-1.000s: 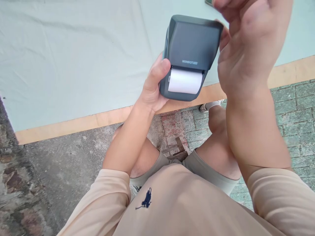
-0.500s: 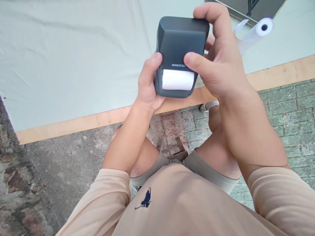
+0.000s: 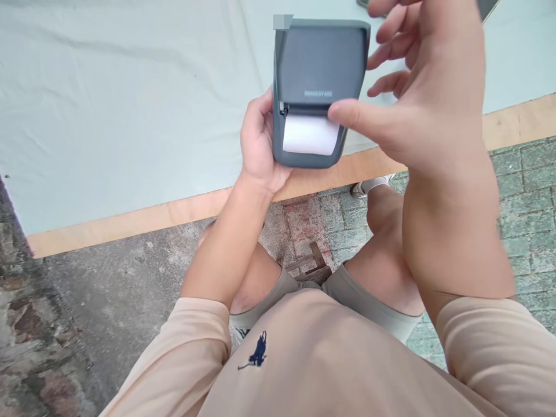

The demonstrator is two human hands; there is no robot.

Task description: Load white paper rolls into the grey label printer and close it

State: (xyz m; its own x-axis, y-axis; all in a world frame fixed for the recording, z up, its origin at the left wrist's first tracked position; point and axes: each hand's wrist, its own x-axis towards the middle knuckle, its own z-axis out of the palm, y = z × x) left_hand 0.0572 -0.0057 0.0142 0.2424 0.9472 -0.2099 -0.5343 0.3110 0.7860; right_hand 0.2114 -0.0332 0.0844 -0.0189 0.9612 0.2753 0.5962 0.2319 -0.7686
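Note:
A dark grey label printer (image 3: 322, 61) is held up over the near edge of the table. My left hand (image 3: 259, 139) wraps around its left side and underside, closed on it. The printer's lid is slightly raised, with a dark gap under its lower edge. White label paper (image 3: 311, 135) shows in the opening below the lid. My right hand (image 3: 428, 92) is at the printer's right, its fingers spread and holding nothing. The tip of its thumb is at the lid's lower right corner, apparently touching it.
A pale cloth (image 3: 130, 104) covers the table, whose bare wooden edge (image 3: 174, 213) runs along the front. Part of a dark flat object (image 3: 487, 8) shows at the top right, mostly behind my right hand. Below are my legs and a paved floor (image 3: 525, 226).
The printer's lid has tilted up, opening a gap above the paper. My right hand has let go of the printer's top corner, spread its fingers and now covers the paper roll on the table.

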